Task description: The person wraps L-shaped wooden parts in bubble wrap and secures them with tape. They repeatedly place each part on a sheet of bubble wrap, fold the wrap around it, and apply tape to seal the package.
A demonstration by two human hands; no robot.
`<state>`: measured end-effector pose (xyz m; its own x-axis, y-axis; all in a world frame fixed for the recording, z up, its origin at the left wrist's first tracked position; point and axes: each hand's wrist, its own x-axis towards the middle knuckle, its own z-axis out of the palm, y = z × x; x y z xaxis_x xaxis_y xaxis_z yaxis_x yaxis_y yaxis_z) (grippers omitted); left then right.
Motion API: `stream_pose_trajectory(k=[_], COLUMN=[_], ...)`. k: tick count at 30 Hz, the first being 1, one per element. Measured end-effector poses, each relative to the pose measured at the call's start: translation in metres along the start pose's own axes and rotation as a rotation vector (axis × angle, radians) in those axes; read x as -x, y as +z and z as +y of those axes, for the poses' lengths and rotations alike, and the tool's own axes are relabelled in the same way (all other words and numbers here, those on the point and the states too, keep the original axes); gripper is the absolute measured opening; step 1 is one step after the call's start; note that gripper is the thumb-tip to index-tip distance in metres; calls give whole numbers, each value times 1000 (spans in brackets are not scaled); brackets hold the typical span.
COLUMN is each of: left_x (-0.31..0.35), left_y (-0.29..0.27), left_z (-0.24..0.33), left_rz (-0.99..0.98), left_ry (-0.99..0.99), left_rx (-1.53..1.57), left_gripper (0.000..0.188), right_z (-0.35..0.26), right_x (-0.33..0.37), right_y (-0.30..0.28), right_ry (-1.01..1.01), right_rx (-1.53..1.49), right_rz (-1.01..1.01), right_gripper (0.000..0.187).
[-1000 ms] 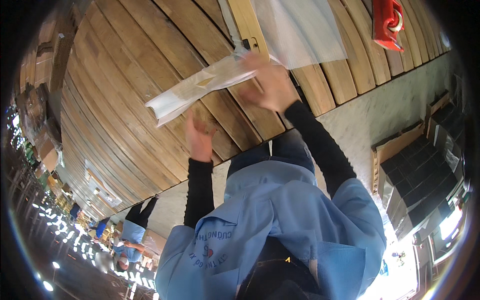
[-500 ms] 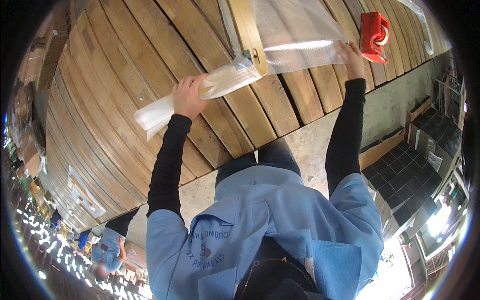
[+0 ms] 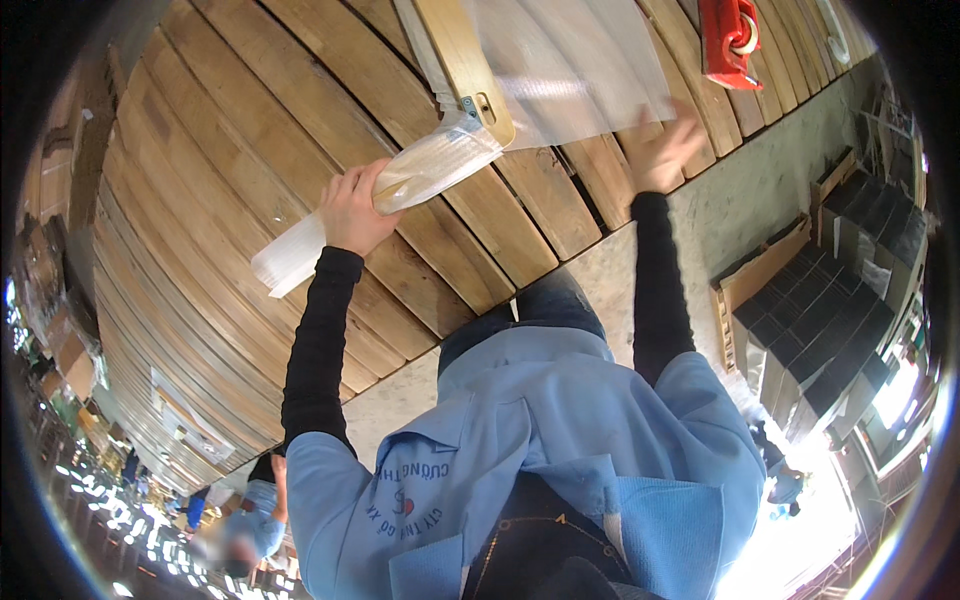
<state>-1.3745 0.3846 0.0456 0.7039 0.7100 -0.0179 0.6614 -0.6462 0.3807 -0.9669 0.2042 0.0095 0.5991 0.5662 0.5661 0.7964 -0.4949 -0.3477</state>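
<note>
- Light blue work shirt [image 3: 540,400] nearest, black undersleeves [image 3: 322,345] covering both forearms; dark trousers [image 3: 560,300] against the counter edge.
- Left hand [image 3: 358,210] laid over a foam-wrapped wooden piece [image 3: 440,165], its fingers curled around the wrapping. Wood shows through a gap just beside the hand.
- Wrapped piece lies slantwise on the counter, ahead of the wearer; white foam juts past the hand at the left end, the right end meeting a wooden bar.
- Right hand [image 3: 665,150] blurred, above the counter's near edge; fingers look spread, with nothing seen between them. Contact with the sheet beside them: cannot tell.
- Wooden bar [image 3: 455,50], pale, rounded at the near end, with an oval slot and a small metal fitting [image 3: 468,104].
- Translucent packing sheet [image 3: 570,60] spread to the right of the bar, its corner near the right hand.
- Counter [image 3: 230,180] of long wooden slats, dark gaps between some.
- Red tape dispenser [image 3: 728,45], roll loaded, beyond the right hand.
- Right, past the concrete floor [image 3: 600,265]: cardboard-edged stack of black panels [image 3: 815,310].
- Far left: a co-worker in light blue [image 3: 262,510], well apart.
</note>
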Motion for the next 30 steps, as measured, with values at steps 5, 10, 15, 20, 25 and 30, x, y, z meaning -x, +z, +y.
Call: stream_pose_trajectory(k=[5, 10, 15, 20, 25, 30], left_x=[-2, -5, -2, 3, 11, 8], left_y=[-1, -13, -16, 19, 29, 33], left_z=[4, 13, 4, -25, -28, -27], left_rz=[10, -41, -49, -54, -36, -12], left_ry=[54, 45, 82, 55, 24, 21], left_rx=[-111, -172, -172, -93, -77, -56], left_gripper=[71, 74, 76, 76, 78, 77], right_z=[-93, -100, -103, -102, -37, 62], right_x=[96, 124, 139, 142, 59, -4], right_y=[34, 33, 20, 14, 60, 99], right_ry=[-345, -335, -337, -286, 240, 543], right_rx=[-110, 105, 82, -30, 118, 117], right_rz=[-724, -789, -770, -665, -53, -370], right_gripper=[62, 61, 63, 55, 61, 77])
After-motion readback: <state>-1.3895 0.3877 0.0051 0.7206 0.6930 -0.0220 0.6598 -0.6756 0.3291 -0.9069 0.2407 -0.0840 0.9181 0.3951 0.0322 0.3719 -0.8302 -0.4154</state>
